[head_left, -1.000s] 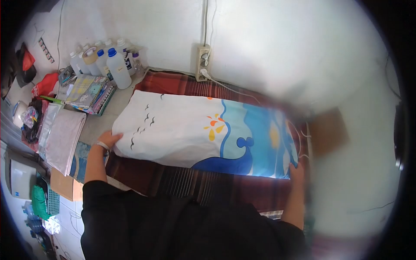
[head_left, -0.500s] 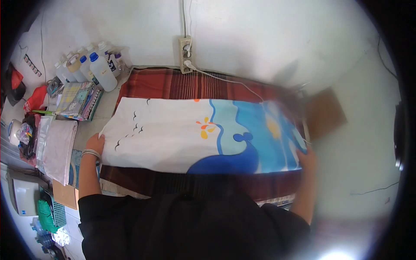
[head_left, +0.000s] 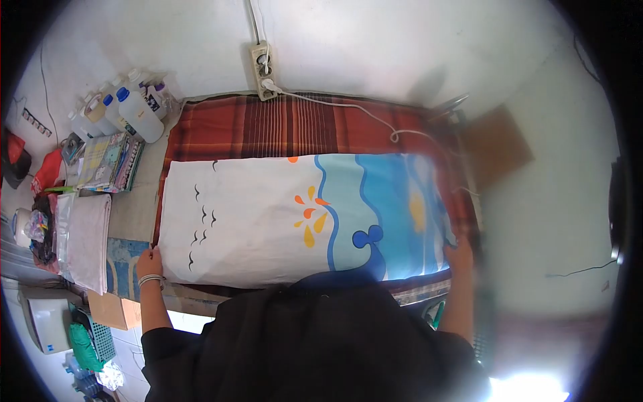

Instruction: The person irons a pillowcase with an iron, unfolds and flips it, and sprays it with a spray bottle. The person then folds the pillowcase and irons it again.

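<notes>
A printed cloth (head_left: 248,221) lies spread lengthwise before me, white with small black birds on the left and blue waves on the right. At its lower left corner, the fingers of my left hand (head_left: 149,263) are pinched on the edge; bands circle that wrist. My right hand (head_left: 459,261) grips the blue end at the right edge, fingers closed and partly blurred. Beneath the cloth is a red and dark striped cover (head_left: 214,130). My black shirt hides part of the cloth's near edge.
A power strip (head_left: 263,72) hangs on the wall, its white cord (head_left: 362,106) trailing across the back of the cover. Several bottles (head_left: 142,115), folded fabrics (head_left: 104,161) and a pale folded cloth (head_left: 89,231) stand or lie at left. A brown board (head_left: 499,147) is at right.
The cloth has been drawn toward me, and its left end now lies straighter. Both hands have come nearer with it, still gripping its ends. My view has shifted slightly.
</notes>
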A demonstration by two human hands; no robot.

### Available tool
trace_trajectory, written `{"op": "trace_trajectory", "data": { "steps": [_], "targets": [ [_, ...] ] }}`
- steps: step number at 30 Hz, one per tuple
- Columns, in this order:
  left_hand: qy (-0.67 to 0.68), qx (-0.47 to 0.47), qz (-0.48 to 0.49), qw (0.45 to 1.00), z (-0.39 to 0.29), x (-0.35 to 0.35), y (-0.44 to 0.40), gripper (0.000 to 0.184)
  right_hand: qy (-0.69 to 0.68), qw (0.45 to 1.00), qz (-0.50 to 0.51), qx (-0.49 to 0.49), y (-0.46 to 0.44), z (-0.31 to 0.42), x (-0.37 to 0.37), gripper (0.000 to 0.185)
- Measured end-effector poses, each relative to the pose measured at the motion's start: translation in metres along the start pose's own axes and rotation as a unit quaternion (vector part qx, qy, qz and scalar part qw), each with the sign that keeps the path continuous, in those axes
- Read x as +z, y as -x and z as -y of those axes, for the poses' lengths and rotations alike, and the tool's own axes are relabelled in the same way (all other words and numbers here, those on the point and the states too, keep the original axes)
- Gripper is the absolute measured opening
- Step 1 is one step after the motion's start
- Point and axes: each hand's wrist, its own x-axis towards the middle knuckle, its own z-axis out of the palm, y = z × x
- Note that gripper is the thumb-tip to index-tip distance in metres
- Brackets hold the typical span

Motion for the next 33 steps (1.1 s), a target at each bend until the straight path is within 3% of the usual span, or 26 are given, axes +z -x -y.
{"op": "trace_trajectory", "data": {
  "steps": [1,3,5,7,9,10,11,12,14,17,19,25,27,28,29,31,33],
  "targets": [
    [-0.010,-0.038,-0.019,0.999,-0.011,-0.016,0.008,0.035,0.036,0.999,-0.032,0.008,-0.002,0.027,-0.014,0.039],
    [-0.023,-0.073,-0.036,0.996,-0.030,-0.020,0.007,0.033,-0.040,0.998,-0.039,-0.039,-0.014,0.077,-0.031,0.038],
    [0.020,0.098,-0.194,0.976,-0.048,-0.014,-0.009,0.029,-0.104,0.969,-0.072,-0.214,-0.034,0.114,-0.014,0.038],
    [0.059,0.263,-0.121,0.955,-0.108,-0.016,-0.012,0.035,-0.113,0.935,-0.095,-0.323,-0.046,0.164,0.014,0.040],
    [0.070,0.375,-0.085,0.921,-0.146,0.020,-0.027,0.044,-0.088,0.933,-0.002,-0.349,-0.057,0.203,0.045,0.045],
    [0.022,0.376,-0.061,0.924,-0.146,0.066,-0.053,0.049,-0.091,0.932,-0.005,-0.351,-0.064,0.203,0.060,0.045],
    [-0.028,0.376,-0.036,0.926,-0.142,0.099,-0.075,0.055,-0.011,0.960,0.059,-0.272,-0.072,0.199,0.077,0.048],
    [-0.029,0.375,-0.041,0.926,-0.151,0.086,-0.070,0.055,0.068,0.972,0.123,-0.189,-0.081,0.195,0.093,0.052],
    [-0.123,0.219,0.031,0.967,-0.185,0.050,-0.050,0.058,0.044,0.978,0.120,-0.166,-0.107,0.161,0.116,0.055],
    [-0.133,0.201,0.026,0.970,-0.171,0.057,-0.082,0.059,0.038,0.987,0.092,-0.125,-0.141,0.088,0.163,0.059],
    [-0.136,0.195,0.027,0.971,-0.154,0.062,-0.106,0.057,0.051,0.990,0.059,-0.116,-0.146,0.081,0.168,0.060],
    [-0.173,0.132,0.020,0.976,-0.150,0.051,-0.132,0.054,-0.003,0.992,0.124,-0.019,-0.131,0.126,0.111,0.057],
    [-0.189,0.108,0.022,0.976,-0.168,0.037,-0.123,0.055,0.068,0.991,0.098,-0.056,-0.116,0.163,0.063,0.054],
    [-0.214,0.104,0.012,0.971,-0.182,0.026,-0.109,0.057,0.011,0.989,0.074,-0.129,-0.113,0.170,0.050,0.050],
    [-0.240,0.101,0.003,0.965,-0.192,0.022,-0.095,0.058,0.006,0.990,0.073,-0.123,-0.113,0.172,0.056,0.050],
    [-0.164,0.186,-0.029,0.968,-0.196,0.028,-0.057,0.062,-0.015,0.948,0.154,-0.279,-0.113,0.169,0.083,0.049],
    [-0.111,0.249,-0.005,0.962,-0.203,0.026,0.010,0.061,-0.024,0.947,0.203,-0.249,-0.109,0.161,0.107,0.049]
  ]
}}
